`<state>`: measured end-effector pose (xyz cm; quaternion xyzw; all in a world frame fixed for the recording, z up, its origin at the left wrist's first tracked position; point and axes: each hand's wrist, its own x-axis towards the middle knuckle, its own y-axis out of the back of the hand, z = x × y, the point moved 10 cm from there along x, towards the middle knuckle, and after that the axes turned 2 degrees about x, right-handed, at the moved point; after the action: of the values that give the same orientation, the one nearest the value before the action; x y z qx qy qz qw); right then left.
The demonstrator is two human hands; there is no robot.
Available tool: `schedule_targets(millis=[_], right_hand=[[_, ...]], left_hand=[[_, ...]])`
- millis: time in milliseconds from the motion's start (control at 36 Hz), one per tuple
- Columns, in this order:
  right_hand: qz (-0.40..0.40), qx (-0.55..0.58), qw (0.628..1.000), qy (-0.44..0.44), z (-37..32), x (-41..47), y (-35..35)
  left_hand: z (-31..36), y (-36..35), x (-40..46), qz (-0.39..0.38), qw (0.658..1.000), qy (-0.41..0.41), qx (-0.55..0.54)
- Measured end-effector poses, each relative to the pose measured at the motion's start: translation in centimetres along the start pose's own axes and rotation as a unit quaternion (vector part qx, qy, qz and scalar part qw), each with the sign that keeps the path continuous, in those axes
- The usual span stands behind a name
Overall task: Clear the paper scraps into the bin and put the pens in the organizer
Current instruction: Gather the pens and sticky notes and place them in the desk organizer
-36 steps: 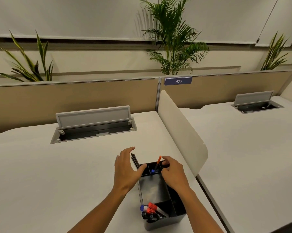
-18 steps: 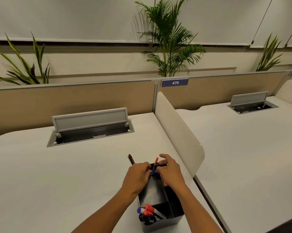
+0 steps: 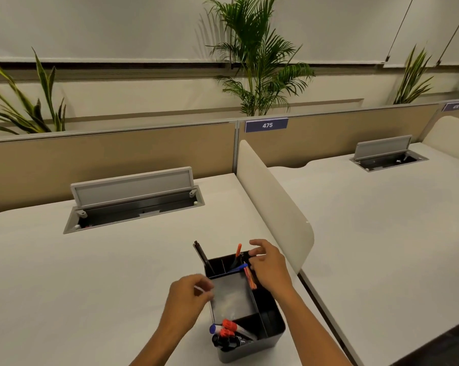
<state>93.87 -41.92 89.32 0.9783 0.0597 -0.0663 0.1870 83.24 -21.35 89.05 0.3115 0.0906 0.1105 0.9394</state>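
Both hands have drawn apart since half a second ago, when they met over the far end of the organizer. The left hand, low in the centre of the frame, now sits at the organizer's left wall, fingers curled; whether it grips anything cannot be told. The right hand hovers over the far right corner, fingers loosely spread, an orange pen lying slantwise just under them, though a firm hold is not clear. A black pen stands in the far left slot, with a blue pen and an orange-tipped pen beside it, and capped markers fill the near compartment. No paper scraps or bin show on the white desk. The pen-sorting step looks nearly finished; the next move likely calls for tipping the orange pen upright into a slot.
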Motion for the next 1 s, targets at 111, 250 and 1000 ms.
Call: schedule_targets(millis=[111,250,1000], right_hand=[[-0.025,-0.092,0.995,0.008,-0.5,-1.3,0.4],[-0.214,-0.207,0.955,0.012,-1.0,-5.2,-1.7],[-0.294,-0.222,0.93,0.002,1.6,-10.6,-5.1]], left_hand=[[-1.8,-1.8,-2.7,-0.154,0.987,0.031,0.024],[-0.9,-3.9,-5.1,-0.249,0.968,0.024,0.013],[-0.5,-3.9,-6.7,-0.168,0.985,0.014,-0.018]])
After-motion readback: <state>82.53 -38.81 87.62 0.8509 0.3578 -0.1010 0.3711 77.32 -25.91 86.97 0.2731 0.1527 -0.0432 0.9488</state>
